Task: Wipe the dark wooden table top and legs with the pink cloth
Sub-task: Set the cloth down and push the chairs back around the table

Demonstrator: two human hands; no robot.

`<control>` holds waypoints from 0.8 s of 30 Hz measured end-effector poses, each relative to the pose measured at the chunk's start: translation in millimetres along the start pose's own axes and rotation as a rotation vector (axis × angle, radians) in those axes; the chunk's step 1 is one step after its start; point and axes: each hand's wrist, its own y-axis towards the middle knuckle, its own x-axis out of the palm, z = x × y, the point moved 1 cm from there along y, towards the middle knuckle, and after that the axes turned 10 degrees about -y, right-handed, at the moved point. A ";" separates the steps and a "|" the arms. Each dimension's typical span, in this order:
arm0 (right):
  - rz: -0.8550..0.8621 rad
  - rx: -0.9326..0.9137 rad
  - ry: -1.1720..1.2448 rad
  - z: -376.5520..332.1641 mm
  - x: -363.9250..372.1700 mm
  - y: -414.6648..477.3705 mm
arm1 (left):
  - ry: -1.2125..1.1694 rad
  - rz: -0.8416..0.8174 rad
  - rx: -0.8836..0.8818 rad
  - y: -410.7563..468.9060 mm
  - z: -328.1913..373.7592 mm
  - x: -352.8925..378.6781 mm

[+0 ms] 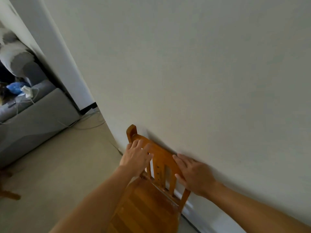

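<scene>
Neither the dark wooden table nor the pink cloth is in view. An orange-brown wooden chair point(148, 206) stands with its slatted back against a pale wall. My left hand point(136, 157) lies over the left part of the chair's top rail, fingers spread and mostly straight. My right hand point(193, 174) lies flat on the right part of the rail, fingers straight, close to the wall. Neither hand holds anything.
The pale wall point(202, 73) fills the right and top. A grey sofa point(33, 121) with a blue item and white cables stands at the left. White cables point(89, 123) trail over the beige floor. A brown wooden piece point(10, 195) shows at the left edge.
</scene>
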 end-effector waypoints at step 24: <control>0.105 -0.329 0.030 -127.5 17.0 87.5 | -0.209 -0.075 -0.354 -68.6 -148.5 27.2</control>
